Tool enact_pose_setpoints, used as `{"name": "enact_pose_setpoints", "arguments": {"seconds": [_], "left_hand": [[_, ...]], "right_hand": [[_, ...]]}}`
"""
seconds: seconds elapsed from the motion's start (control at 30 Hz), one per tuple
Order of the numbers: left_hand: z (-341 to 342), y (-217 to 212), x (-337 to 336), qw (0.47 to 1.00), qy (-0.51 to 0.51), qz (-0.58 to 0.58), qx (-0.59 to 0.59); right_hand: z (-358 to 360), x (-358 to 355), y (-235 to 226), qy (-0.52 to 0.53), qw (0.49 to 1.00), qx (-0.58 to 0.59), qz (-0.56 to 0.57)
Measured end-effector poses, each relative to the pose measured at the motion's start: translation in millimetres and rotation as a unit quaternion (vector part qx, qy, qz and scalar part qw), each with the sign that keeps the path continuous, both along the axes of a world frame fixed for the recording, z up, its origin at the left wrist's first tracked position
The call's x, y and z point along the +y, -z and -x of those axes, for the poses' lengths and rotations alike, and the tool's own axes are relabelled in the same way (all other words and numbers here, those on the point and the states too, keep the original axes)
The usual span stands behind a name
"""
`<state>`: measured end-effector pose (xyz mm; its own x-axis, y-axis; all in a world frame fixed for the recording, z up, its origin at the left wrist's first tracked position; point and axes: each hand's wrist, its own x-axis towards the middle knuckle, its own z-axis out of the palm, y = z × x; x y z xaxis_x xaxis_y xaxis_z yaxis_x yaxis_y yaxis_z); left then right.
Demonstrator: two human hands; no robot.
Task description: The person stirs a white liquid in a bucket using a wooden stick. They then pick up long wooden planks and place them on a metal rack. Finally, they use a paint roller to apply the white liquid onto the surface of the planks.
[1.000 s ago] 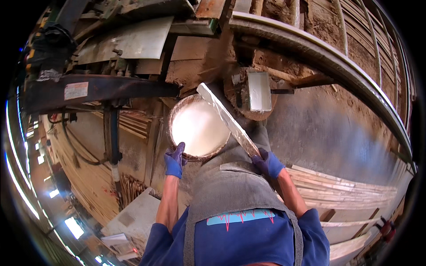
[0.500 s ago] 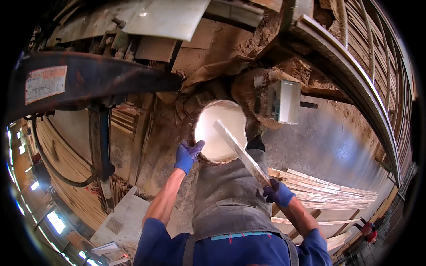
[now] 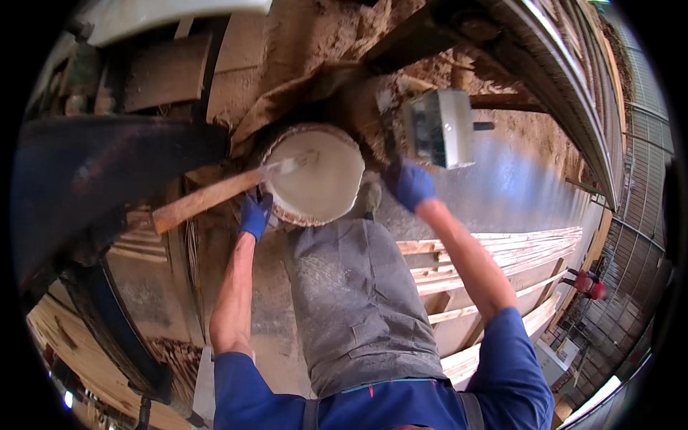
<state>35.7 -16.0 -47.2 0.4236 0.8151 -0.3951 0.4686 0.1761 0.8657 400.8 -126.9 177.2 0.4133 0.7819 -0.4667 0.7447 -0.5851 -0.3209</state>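
A round bucket (image 3: 349,172) with a crusted rim holds white liquid and stands just beyond my knees. My left hand (image 3: 254,214) grips its near left rim. The wooden stick (image 3: 208,198) leans over that rim, its whitened end in the liquid and its bare end pointing left. My right hand (image 3: 410,184), closed-looking but smeared by motion, has no stick in it. It is beside a pale, box-shaped container (image 3: 459,129) with a short dark handle. A dark upright piece (image 3: 388,127) is just beyond the fingers; whether they touch it I cannot tell.
Long thin wooden strips (image 3: 502,254) lie in a stack at the right. A dark machine arm (image 3: 122,158) reaches in from the left, close to the stick. A metal-edged frame (image 3: 566,72) crosses the upper right. Another person in red (image 3: 589,284) is far off at the right.
My right hand has let go of the stick and moved up beside the boxy container. The stick now leans to the left over the bucket rim. My left hand remains on the bucket.
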Motion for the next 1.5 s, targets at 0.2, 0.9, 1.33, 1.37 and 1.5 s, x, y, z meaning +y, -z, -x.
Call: {"name": "enact_pose_setpoints", "arguments": {"seconds": [0.2,0.9,1.33,1.37,1.5], "left_hand": [[34,-28,-27,0.974,-0.132,0.169,-0.072],[274,-221,-318,0.835,-0.210,0.484,0.153],[216,-238,-237,0.818,-0.233,0.513,0.121],[221,-236,-238,0.817,-0.232,0.515,0.114],[230,-230,-250,0.806,-0.258,0.526,0.086]], "right_hand": [[-45,16,133,0.009,0.975,-0.224,0.000],[76,-189,130,0.104,0.977,0.185,0.023],[102,-111,55,0.005,0.997,0.065,0.040],[99,-119,68,-0.006,0.998,0.042,0.039],[77,-152,19,-0.048,0.996,0.046,0.056]]}}
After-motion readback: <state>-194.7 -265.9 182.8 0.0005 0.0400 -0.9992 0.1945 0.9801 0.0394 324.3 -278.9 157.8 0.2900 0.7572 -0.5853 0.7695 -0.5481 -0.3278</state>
